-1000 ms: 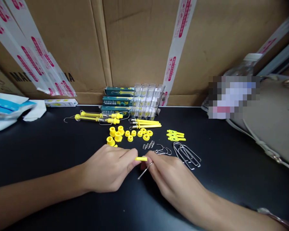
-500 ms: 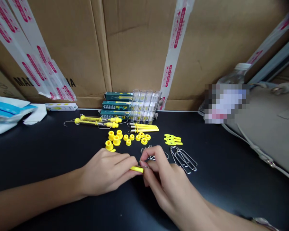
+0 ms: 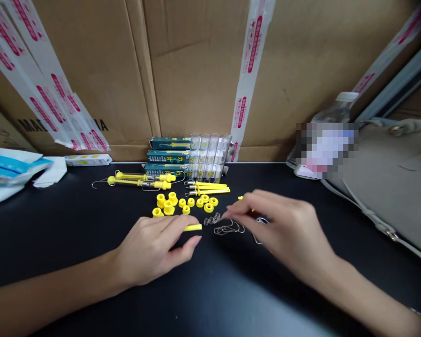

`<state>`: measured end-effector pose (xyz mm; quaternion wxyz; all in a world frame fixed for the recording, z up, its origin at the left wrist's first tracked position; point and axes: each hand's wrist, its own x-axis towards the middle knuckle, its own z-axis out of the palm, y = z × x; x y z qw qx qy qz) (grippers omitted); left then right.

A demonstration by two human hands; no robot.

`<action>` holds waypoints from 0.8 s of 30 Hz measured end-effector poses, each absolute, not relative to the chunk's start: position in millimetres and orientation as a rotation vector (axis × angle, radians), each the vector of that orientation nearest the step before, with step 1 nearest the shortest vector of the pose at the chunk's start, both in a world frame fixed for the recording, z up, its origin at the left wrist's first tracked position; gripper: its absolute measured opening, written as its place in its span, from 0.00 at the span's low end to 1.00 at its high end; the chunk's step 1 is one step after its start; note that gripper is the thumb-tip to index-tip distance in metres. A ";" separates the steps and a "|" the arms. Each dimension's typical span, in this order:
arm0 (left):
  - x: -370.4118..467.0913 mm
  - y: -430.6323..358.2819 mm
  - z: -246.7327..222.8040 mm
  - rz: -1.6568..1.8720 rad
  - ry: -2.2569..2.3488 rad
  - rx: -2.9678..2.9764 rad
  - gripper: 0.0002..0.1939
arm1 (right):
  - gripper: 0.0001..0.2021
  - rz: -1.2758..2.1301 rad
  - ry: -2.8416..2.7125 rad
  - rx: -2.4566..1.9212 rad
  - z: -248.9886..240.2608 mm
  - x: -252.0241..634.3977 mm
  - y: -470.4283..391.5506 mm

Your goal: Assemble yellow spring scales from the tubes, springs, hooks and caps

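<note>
A narrow yellow plastic strip point(image 3: 193, 227) sticks out from under the fingers of my left hand point(image 3: 157, 245), the thumb standing apart below it. My right hand point(image 3: 284, 224) has thumb and forefinger pinched together beside several small coil springs point(image 3: 211, 219). What the pinch holds, if anything, is too small and blurred to name. Just below these fingertips lie small wire hooks point(image 3: 228, 229). Larger bent wire hooks point(image 3: 261, 221) are mostly hidden behind the right hand. Yellow collars point(image 3: 168, 207) and yellow rings point(image 3: 208, 208) sit beyond my left hand.
Two yellow spring scales point(image 3: 136, 182) and several yellow rods with metal ends point(image 3: 210, 187) lie farther back. Behind them are clear tubes point(image 3: 205, 157) and green boxes point(image 3: 166, 156). A bottle point(image 3: 337, 112) and a grey bag point(image 3: 393, 178) stand at the right, a blue-white package point(image 3: 14, 164) at the left.
My hands have come apart. The right hand has moved away from the yellow strip, up and right toward the springs. My left hand keeps the strip, and its thumb has opened away.
</note>
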<state>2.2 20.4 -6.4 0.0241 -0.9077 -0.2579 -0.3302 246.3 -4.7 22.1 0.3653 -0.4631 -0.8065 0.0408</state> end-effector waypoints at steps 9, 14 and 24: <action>4.8 20.1 -12.5 -0.905 -0.782 -2.734 0.18 | 0.07 0.687 -2.067 -1.689 33.5 264.3 20.2; 4.5 20.7 -13.0 -0.879 -0.794 -2.795 0.17 | 0.08 0.619 -2.051 -1.710 24.2 259.0 22.0; 4.7 22.2 -12.1 -0.926 -0.765 -2.875 0.11 | 0.07 0.546 -1.981 -1.655 23.7 256.9 19.3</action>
